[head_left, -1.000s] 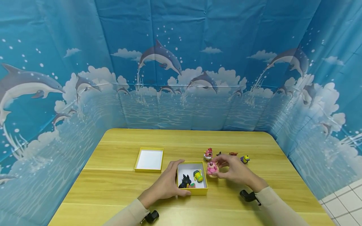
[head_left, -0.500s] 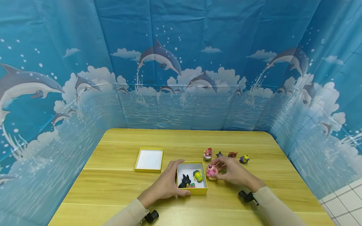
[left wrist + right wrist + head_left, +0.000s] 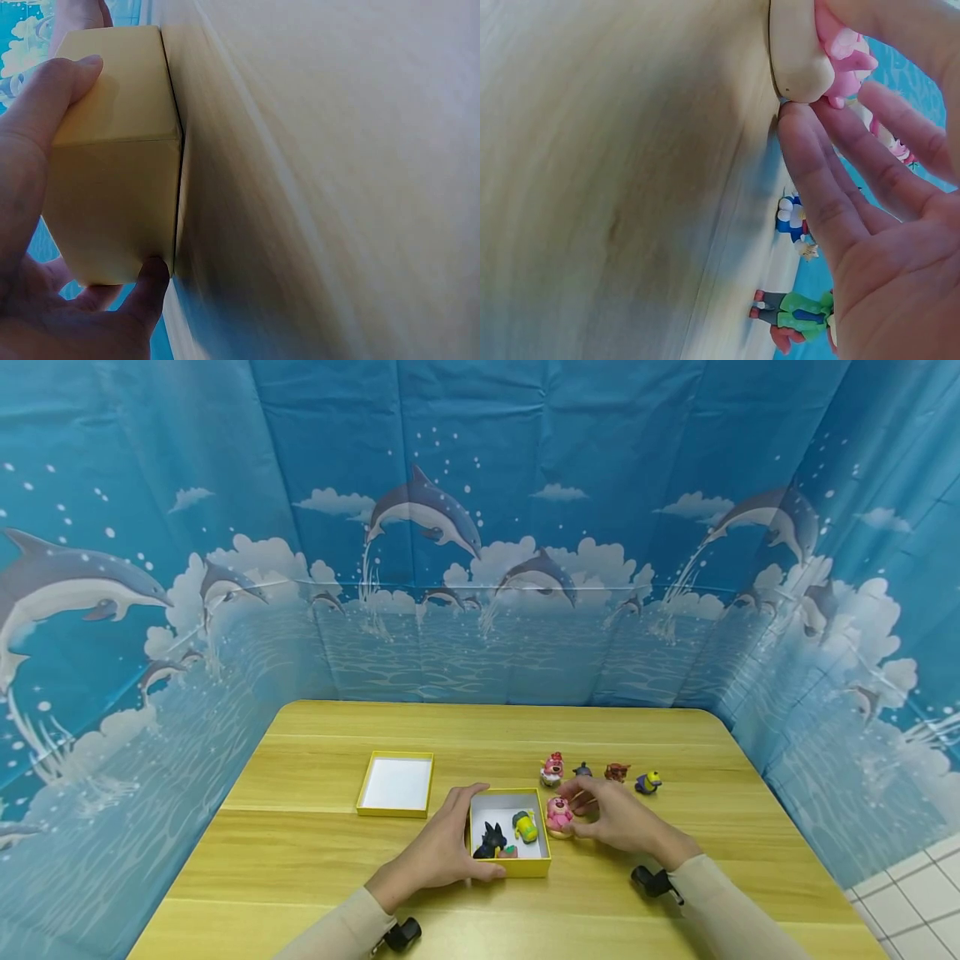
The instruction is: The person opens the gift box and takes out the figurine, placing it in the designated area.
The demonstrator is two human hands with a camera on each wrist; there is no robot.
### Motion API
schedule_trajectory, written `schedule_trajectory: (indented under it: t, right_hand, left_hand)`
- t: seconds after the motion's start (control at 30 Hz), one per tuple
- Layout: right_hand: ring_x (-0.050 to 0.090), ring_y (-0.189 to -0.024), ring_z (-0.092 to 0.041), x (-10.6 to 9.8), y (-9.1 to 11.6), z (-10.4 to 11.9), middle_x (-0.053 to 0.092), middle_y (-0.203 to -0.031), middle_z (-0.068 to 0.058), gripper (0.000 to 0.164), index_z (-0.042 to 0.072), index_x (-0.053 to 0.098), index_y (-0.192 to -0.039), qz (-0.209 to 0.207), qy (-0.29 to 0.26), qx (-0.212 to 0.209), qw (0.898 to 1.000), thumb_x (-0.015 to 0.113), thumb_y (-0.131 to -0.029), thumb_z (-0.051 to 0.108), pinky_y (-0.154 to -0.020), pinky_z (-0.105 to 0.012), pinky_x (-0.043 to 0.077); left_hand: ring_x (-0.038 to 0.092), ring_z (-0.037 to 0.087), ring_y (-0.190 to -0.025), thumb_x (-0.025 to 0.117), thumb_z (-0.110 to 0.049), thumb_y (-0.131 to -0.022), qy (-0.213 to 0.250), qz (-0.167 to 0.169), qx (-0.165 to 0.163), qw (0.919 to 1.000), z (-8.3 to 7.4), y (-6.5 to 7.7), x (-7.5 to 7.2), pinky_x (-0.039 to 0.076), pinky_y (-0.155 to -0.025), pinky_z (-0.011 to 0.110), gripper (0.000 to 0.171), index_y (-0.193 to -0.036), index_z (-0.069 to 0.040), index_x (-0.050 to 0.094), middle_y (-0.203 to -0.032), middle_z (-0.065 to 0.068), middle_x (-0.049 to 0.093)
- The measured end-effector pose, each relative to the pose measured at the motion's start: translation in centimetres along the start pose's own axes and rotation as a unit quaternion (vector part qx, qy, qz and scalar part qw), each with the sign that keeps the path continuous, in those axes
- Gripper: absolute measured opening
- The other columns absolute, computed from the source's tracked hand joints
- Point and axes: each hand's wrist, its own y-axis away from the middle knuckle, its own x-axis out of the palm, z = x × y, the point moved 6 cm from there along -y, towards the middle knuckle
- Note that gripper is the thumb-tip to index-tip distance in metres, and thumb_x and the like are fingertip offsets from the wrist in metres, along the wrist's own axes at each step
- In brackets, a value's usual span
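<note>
My left hand (image 3: 446, 843) grips a small open yellow box (image 3: 525, 869) on the table, thumb on the front wall and fingers around the left side. In the left wrist view, the thumb and fingers press on the box's outer walls (image 3: 112, 202). Inside lie a black pointy-eared figurine (image 3: 491, 841), a yellow-and-grey figurine (image 3: 525, 827) and a small brown-and-green piece (image 3: 508, 852). Just right of the box, my right hand (image 3: 622, 818) holds a pink figurine (image 3: 558, 812) between thumb and fingers. Its cream base (image 3: 799, 60) is at the tabletop in the right wrist view.
Behind the right hand stand a pink figurine with a red top (image 3: 552, 768), a dark grey one (image 3: 582, 770), a brown one (image 3: 617, 772) and a blue-and-yellow one (image 3: 648, 782). A shallow yellow-rimmed lid (image 3: 397, 785) lies left of the box. A dolphin-print curtain (image 3: 480, 643) surrounds the table.
My right hand and the pink figurine have shifted slightly left, closer to the box, uncovering more of the grey and brown figurines. The left hand and box have stayed put.
</note>
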Motion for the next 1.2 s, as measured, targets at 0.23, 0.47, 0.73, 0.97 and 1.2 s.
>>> schedule_trajectory:
  t: [0.23, 0.47, 0.73, 0.97, 1.2]
  right_hand:
    - [0.078, -0.120, -0.023, 0.1, 0.2, 0.1, 0.080, -0.139, -0.005, 0.043, 0.012, 0.076, -0.144, 0.015, -0.006, -0.017, 1.000, 0.090, -0.105, 0.020, -0.107, -0.046, 0.069]
    - [0.078, -0.121, -0.021, 0.3, 0.3, 0.0, 0.080, -0.141, -0.002, 0.043, 0.014, 0.076, -0.144, 0.016, -0.006, -0.024, 1.000, 0.090, -0.106, 0.026, -0.107, -0.044, 0.068]
    - [0.078, -0.120, -0.020, 0.1, 0.5, 0.2, 0.079, -0.141, -0.001, 0.045, 0.015, 0.075, -0.145, 0.014, 0.004, -0.026, 1.000, 0.091, -0.104, 0.027, -0.107, -0.042, 0.068]
    - [0.078, -0.122, -0.024, -0.2, 0.7, 0.3, 0.078, -0.140, -0.002, 0.055, 0.013, 0.072, -0.148, 0.012, 0.013, -0.021, 1.000, 0.094, -0.102, 0.035, -0.108, -0.045, 0.068]
    - [0.078, -0.126, -0.031, -0.7, 1.1, 0.9, 0.077, -0.144, -0.008, 0.057, 0.010, 0.069, -0.153, 0.009, 0.020, -0.028, 0.999, 0.092, -0.103, 0.025, -0.109, -0.051, 0.067]
  left_hand:
    - [0.065, 0.028, -0.139, 0.105, -0.061, -0.081, 0.000, 0.001, -0.003, 1.0000, 0.0, 0.1, 0.1, 0.059, -0.121, 0.058, 0.134, -0.183, -0.016, 0.031, -0.170, 0.016, 0.050]
    - [0.065, 0.031, -0.142, 0.105, -0.061, -0.080, 0.003, 0.000, -0.006, 1.0000, 0.0, 0.2, 0.3, 0.058, -0.123, 0.061, 0.134, -0.183, -0.016, 0.031, -0.172, 0.017, 0.048]
    - [0.064, 0.028, -0.140, 0.105, -0.061, -0.081, 0.004, -0.001, -0.005, 1.0000, 0.1, 0.2, 0.4, 0.059, -0.122, 0.060, 0.134, -0.183, -0.017, 0.030, -0.172, 0.016, 0.048]
    - [0.064, 0.027, -0.139, 0.105, -0.062, -0.081, -0.001, -0.003, -0.005, 1.0000, 0.1, 0.2, 0.5, 0.059, -0.121, 0.058, 0.134, -0.183, -0.017, 0.030, -0.171, 0.015, 0.049]
    - [0.064, 0.027, -0.138, 0.105, -0.061, -0.081, 0.001, -0.002, -0.005, 1.0000, -0.1, 0.2, 0.4, 0.059, -0.120, 0.058, 0.134, -0.183, -0.017, 0.030, -0.171, 0.015, 0.049]
